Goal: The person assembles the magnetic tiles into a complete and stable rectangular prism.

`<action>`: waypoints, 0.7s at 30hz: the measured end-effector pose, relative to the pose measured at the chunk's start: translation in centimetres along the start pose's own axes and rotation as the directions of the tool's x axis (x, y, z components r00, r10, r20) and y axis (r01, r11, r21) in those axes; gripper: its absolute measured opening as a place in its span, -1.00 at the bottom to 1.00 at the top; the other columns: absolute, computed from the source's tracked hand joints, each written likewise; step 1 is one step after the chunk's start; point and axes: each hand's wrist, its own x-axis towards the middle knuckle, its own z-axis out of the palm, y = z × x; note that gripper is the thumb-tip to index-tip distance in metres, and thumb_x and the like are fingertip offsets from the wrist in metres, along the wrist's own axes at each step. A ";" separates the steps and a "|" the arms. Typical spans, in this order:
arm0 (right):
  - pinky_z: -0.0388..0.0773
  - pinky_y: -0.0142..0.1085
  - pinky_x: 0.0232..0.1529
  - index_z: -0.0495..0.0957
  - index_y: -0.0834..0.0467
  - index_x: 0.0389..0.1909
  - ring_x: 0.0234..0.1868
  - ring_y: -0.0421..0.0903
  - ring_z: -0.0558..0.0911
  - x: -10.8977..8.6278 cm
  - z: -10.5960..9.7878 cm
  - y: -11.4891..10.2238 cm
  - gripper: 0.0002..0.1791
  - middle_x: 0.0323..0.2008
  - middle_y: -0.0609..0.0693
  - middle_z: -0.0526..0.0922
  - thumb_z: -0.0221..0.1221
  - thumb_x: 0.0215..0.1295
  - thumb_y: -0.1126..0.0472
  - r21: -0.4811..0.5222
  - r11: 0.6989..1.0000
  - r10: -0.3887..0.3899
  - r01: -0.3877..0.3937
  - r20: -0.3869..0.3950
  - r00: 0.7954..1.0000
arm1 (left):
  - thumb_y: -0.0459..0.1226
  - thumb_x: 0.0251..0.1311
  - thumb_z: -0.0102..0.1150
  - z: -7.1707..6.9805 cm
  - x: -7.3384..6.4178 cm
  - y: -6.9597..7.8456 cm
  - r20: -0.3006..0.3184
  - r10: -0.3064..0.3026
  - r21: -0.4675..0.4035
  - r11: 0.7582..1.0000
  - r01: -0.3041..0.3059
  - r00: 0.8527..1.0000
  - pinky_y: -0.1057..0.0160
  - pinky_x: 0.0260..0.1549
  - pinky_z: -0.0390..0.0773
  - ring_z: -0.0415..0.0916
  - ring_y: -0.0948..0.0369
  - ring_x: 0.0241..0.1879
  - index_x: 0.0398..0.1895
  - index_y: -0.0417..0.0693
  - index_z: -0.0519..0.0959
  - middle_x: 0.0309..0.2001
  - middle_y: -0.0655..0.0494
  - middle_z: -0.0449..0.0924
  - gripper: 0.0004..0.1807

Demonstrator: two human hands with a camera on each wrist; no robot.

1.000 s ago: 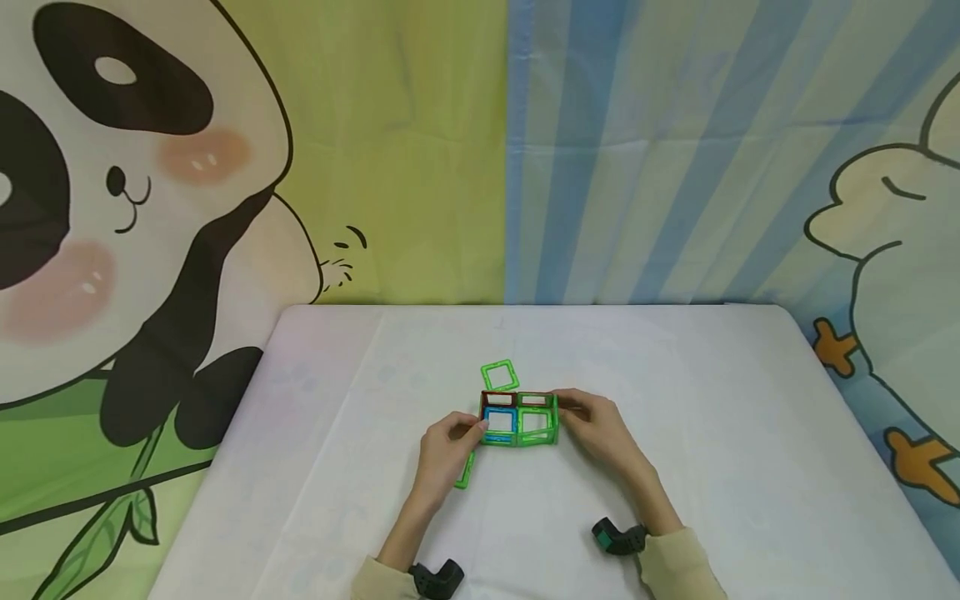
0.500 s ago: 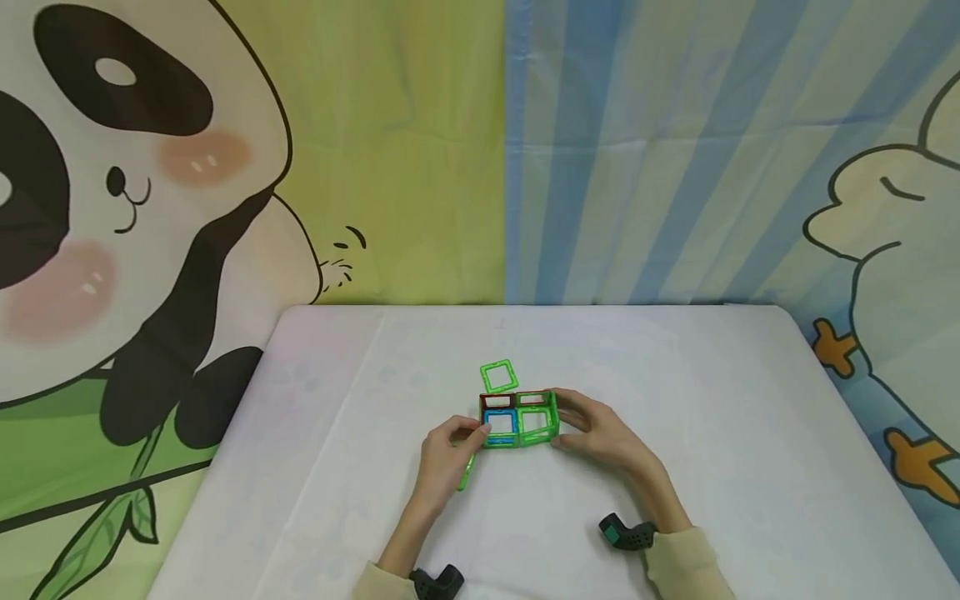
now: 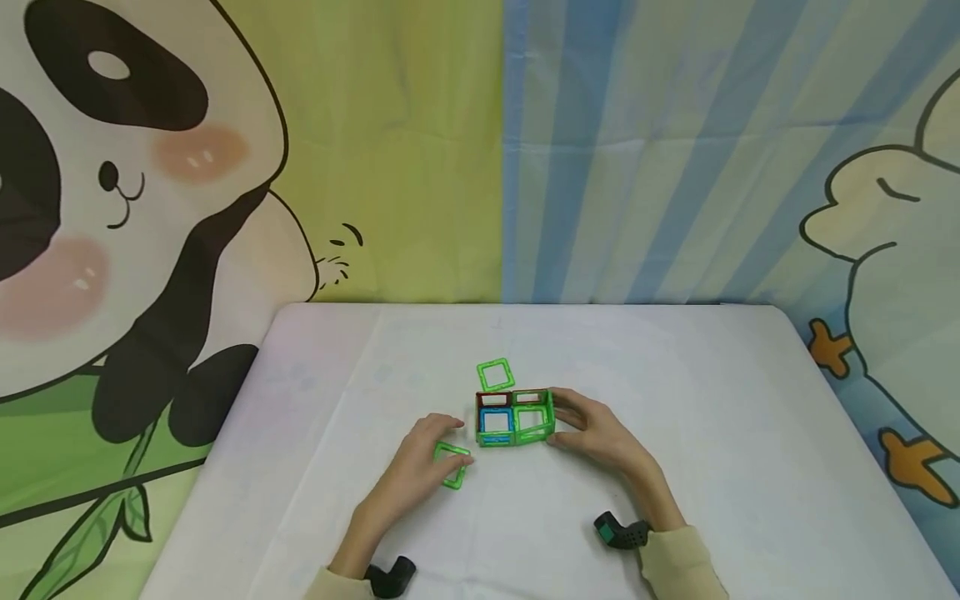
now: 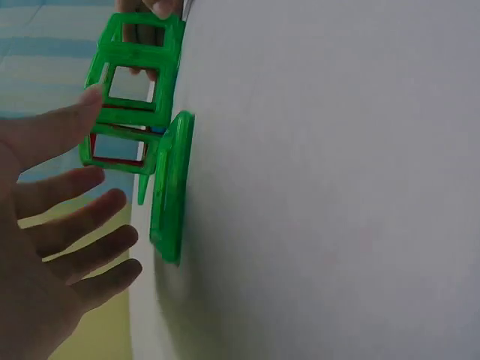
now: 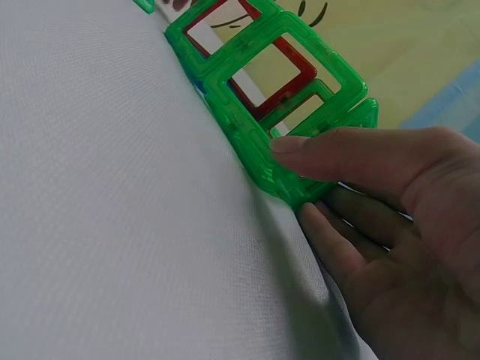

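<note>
On the white table stands a small box built of magnetic tiles [image 3: 514,421], with green, blue and red square frames. At its right end my right hand [image 3: 600,433] grips it; in the right wrist view the thumb presses a green tile [image 5: 232,124] near the lower corner, with fingers behind. My left hand [image 3: 411,471] is off the box, its fingers apart. Below it is a loose green square tile [image 3: 452,447], which the thumb overlaps in the head view. The left wrist view has this tile [image 4: 172,191] flat on the cloth, beside the spread fingers [image 4: 82,217].
Behind the box lies another green square tile [image 3: 492,363]. Black wrist devices [image 3: 392,577] sit at both cuffs. A curtain [image 3: 405,167] with cartoon animals hangs beyond the table's far edge.
My left hand has let go of the box's left end and moved left and toward me, over the loose tile. My right hand has brought its thumb onto the box's near right corner.
</note>
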 end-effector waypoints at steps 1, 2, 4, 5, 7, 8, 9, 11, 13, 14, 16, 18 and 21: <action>0.50 -0.05 0.34 0.28 0.16 0.51 0.43 0.20 0.47 0.0 0.0 -0.1 -0.16 0.49 0.24 0.35 0.39 0.21 0.33 0.003 1.000 0.002 -0.002 -0.002 1.000 | -0.19 0.13 0.53 -0.4 -0.1 -0.1 0.040 0.040 0.070 0.997 -0.043 0.998 -0.03 0.24 0.53 0.44 0.07 0.27 0.24 -0.10 0.57 0.22 0.07 0.55 -0.41; 0.50 -0.04 0.34 0.28 0.16 0.51 0.43 0.20 0.47 0.0 0.0 -0.1 -0.16 0.49 0.24 0.34 0.39 0.22 0.33 0.004 1.000 0.002 -0.002 -0.003 1.000 | -0.21 0.11 0.55 -0.7 -0.2 -0.2 0.080 0.080 0.139 0.986 -0.091 0.994 -0.02 0.28 0.50 0.40 0.06 0.31 0.26 -0.11 0.55 0.26 0.06 0.52 -0.37; 0.50 -0.04 0.34 0.28 0.16 0.52 0.43 0.20 0.46 0.0 0.0 -0.2 -0.16 0.49 0.24 0.34 0.39 0.22 0.33 0.008 1.000 0.008 -0.008 -0.003 1.000 | -0.24 0.08 0.56 -1.2 -0.5 -0.4 0.155 0.147 0.258 0.948 -0.184 0.977 -0.01 0.32 0.47 0.35 0.04 0.36 0.32 -0.12 0.52 0.31 0.03 0.47 -0.30; 0.50 -0.05 0.34 0.28 0.16 0.52 0.43 0.20 0.46 0.0 0.0 -0.2 -0.16 0.49 0.24 0.33 0.39 0.22 0.33 0.010 1.000 0.012 -0.012 -0.002 1.000 | -0.26 0.07 0.56 -1.3 -0.7 -0.3 0.188 0.172 0.311 0.923 -0.225 0.967 0.00 0.32 0.47 0.35 0.03 0.37 0.33 -0.12 0.51 0.33 0.02 0.47 -0.29; 0.51 -0.07 0.33 0.28 0.17 0.52 0.43 0.21 0.46 0.0 -0.1 -0.2 -0.16 0.50 0.24 0.33 0.38 0.21 0.34 0.013 1.000 0.015 -0.015 -0.002 1.000 | -0.30 0.07 0.53 -1.6 -0.9 -0.1 0.247 0.211 0.397 0.869 -0.297 0.946 0.00 0.33 0.46 0.38 0.02 0.37 0.35 -0.11 0.50 0.33 0.01 0.48 -0.28; 0.52 -0.08 0.33 0.27 0.18 0.52 0.43 0.22 0.45 0.0 -0.1 -0.1 -0.16 0.50 0.25 0.32 0.38 0.22 0.35 0.009 1.000 0.009 -0.009 0.000 1.000 | -0.33 0.07 0.51 -1.6 -1.0 -0.1 0.270 0.231 0.431 0.839 -0.332 0.935 -0.01 0.33 0.47 0.40 0.01 0.36 0.34 -0.11 0.50 0.32 0.00 0.49 -0.30; 0.52 -0.09 0.32 0.26 0.19 0.52 0.43 0.23 0.45 0.0 -0.2 0.0 -0.16 0.50 0.27 0.32 0.37 0.22 0.35 0.006 1.000 0.002 -0.002 0.001 1.000 | -0.37 0.09 0.47 -1.6 -1.1 0.0 0.292 0.244 0.463 0.810 -0.360 0.925 0.00 0.33 0.47 0.42 0.02 0.35 0.34 -0.11 0.51 0.31 0.00 0.50 -0.33; 0.54 -0.12 0.31 0.25 0.21 0.52 0.43 0.23 0.45 0.0 -0.2 0.2 -0.16 0.50 0.27 0.32 0.36 0.22 0.37 0.002 1.000 -0.005 0.005 0.005 1.000 | -0.44 0.12 0.37 -1.5 -1.2 0.1 0.331 0.266 0.507 0.759 -0.409 0.905 0.01 0.32 0.48 0.45 0.03 0.33 0.32 -0.12 0.53 0.29 0.00 0.53 -0.38; 0.54 -0.15 0.31 0.24 0.23 0.53 0.43 0.24 0.45 0.0 -0.2 0.4 -0.16 0.49 0.29 0.31 0.36 0.23 0.37 -0.004 1.000 -0.015 0.015 0.013 1.000 | -0.48 0.13 0.28 -1.4 -1.3 0.2 0.355 0.288 0.541 0.713 -0.446 0.890 0.04 0.29 0.51 0.48 0.05 0.29 0.28 -0.16 0.56 0.25 0.00 0.54 -0.43; 0.54 -0.16 0.31 0.24 0.23 0.53 0.43 0.24 0.45 0.0 -0.1 0.5 -0.16 0.49 0.29 0.31 0.36 0.23 0.37 -0.007 1.000 -0.019 0.019 0.017 1.000 | -0.51 0.12 0.25 -1.3 -1.3 0.2 0.359 0.301 0.554 0.693 -0.461 0.884 0.06 0.25 0.54 0.50 0.06 0.25 0.26 -0.18 0.57 0.21 0.00 0.55 -0.44; 0.54 -0.17 0.31 0.25 0.22 0.52 0.42 0.23 0.46 0.0 -0.1 0.6 -0.15 0.49 0.28 0.33 0.36 0.23 0.36 -0.008 1.000 -0.016 0.016 0.014 1.000 | -0.51 0.11 0.23 -1.1 -1.2 0.2 0.359 0.316 0.572 0.669 -0.474 0.878 0.11 0.17 0.57 0.51 0.10 0.16 0.25 -0.20 0.58 0.15 0.01 0.55 -0.45; 0.53 -0.15 0.32 0.26 0.20 0.52 0.42 0.22 0.46 0.0 -0.1 0.5 -0.16 0.49 0.27 0.34 0.37 0.22 0.35 -0.010 1.000 -0.014 0.014 0.009 1.000 | -0.50 0.07 0.24 -1.0 -1.0 0.2 0.347 0.320 0.577 0.667 -0.470 0.881 0.16 0.07 0.58 0.48 0.13 0.05 0.24 -0.23 0.57 0.09 0.01 0.53 -0.44; 0.52 -0.08 0.33 0.26 0.19 0.52 0.43 0.22 0.46 0.0 -0.1 0.4 -0.16 0.49 0.26 0.33 0.37 0.23 0.33 -0.010 1.000 -0.014 0.014 0.006 1.000 | -0.47 0.01 0.29 -0.8 -0.7 0.2 0.334 0.300 0.564 0.696 -0.444 0.894 0.18 -0.03 0.57 0.41 0.15 -0.04 0.23 -0.28 0.55 0.04 0.00 0.50 -0.41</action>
